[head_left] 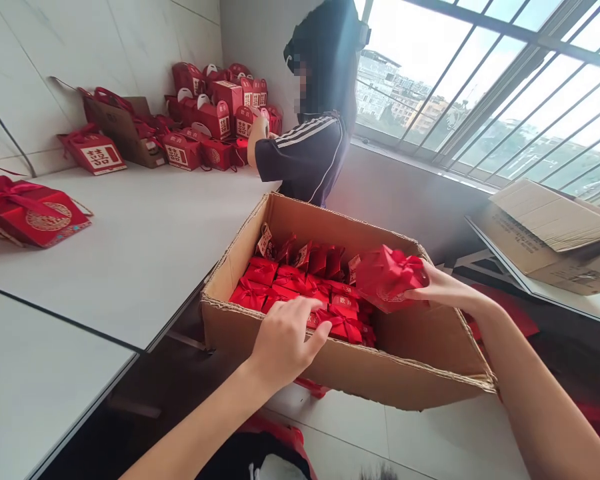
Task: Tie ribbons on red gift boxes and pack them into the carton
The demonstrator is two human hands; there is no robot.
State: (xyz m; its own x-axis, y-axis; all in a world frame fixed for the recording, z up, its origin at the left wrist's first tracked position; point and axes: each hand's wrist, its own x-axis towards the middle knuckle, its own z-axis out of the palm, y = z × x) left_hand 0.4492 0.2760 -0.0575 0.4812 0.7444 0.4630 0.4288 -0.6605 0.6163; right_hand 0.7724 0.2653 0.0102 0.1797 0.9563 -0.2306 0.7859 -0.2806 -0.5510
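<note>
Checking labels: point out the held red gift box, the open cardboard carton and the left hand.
Red gift box (379, 281), head view: its side face.
Cardboard carton (370, 376), head view: outside of near wall.
Left hand (283, 341), head view: back of the hand.

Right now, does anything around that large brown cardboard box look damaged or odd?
Yes, mildly: the large open brown cardboard box has a rough, ragged rim, especially at its near right corner, where the edge looks frayed. The red bow-topped gift boxes inside show no obvious damage.

The right hand (443, 287) holds a red box (384, 283) over a carton (380, 377).
</note>
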